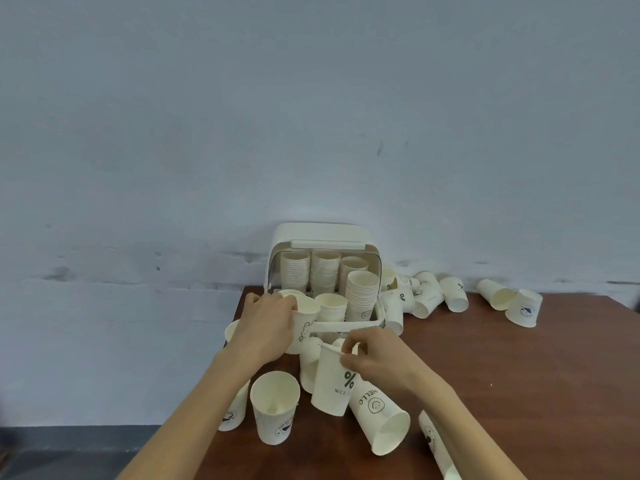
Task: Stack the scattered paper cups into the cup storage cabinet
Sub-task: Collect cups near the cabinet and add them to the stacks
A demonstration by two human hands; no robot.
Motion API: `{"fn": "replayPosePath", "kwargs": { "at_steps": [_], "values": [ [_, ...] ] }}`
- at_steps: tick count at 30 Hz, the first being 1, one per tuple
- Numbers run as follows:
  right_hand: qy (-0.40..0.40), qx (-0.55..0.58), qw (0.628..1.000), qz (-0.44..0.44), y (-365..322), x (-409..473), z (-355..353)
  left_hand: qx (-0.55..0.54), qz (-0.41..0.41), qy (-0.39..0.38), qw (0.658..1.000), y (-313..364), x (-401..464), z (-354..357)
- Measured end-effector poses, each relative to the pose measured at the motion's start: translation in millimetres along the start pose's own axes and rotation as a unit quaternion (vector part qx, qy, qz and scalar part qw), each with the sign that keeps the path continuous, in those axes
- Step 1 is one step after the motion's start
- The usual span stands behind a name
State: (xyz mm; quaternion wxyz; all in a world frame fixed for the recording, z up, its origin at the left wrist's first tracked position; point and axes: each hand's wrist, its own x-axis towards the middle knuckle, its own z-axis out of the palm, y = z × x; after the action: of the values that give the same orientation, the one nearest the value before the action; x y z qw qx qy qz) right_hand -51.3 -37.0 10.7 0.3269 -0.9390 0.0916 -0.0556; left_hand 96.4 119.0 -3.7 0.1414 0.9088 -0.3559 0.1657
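The cream cup storage cabinet [323, 233] stands open at the table's far edge, with several stacks of white paper cups [362, 292] inside. My left hand [266, 327] grips an upright cup with a bear drawing [305, 318] at the cabinet's front left. My right hand [377, 358] pinches the rim of a cup printed "% NICE" [330, 382], lifted just in front of the cabinet. Below it lies a "HELLO" smiley cup [381, 417] on its side.
An upright cup [275, 410] stands near my left forearm, another [233, 414] partly under it. Several loose cups [453, 292] lie right of the cabinet by the wall. A cup [438, 445] lies at the near right. The brown table [519, 375] ends at left near the cabinet.
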Motion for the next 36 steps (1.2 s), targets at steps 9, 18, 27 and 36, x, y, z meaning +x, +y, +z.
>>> {"fn": "replayPosePath", "kwargs": {
  "at_steps": [9,18,27,36],
  "values": [
    [0.138,0.022,0.99,0.008,17,4,-8,-0.057,-0.071,0.118,0.989,0,-3,0],
    [0.225,0.066,0.972,-0.015,29,9,4,-0.094,-0.094,0.151,0.979,5,-6,0],
    [0.294,0.058,0.952,-0.055,41,51,11,-0.134,-0.122,0.181,0.967,11,11,7],
    [0.329,0.058,0.938,-0.091,36,93,-14,-0.145,-0.128,0.2,0.961,-3,37,-2]
  ]
}}
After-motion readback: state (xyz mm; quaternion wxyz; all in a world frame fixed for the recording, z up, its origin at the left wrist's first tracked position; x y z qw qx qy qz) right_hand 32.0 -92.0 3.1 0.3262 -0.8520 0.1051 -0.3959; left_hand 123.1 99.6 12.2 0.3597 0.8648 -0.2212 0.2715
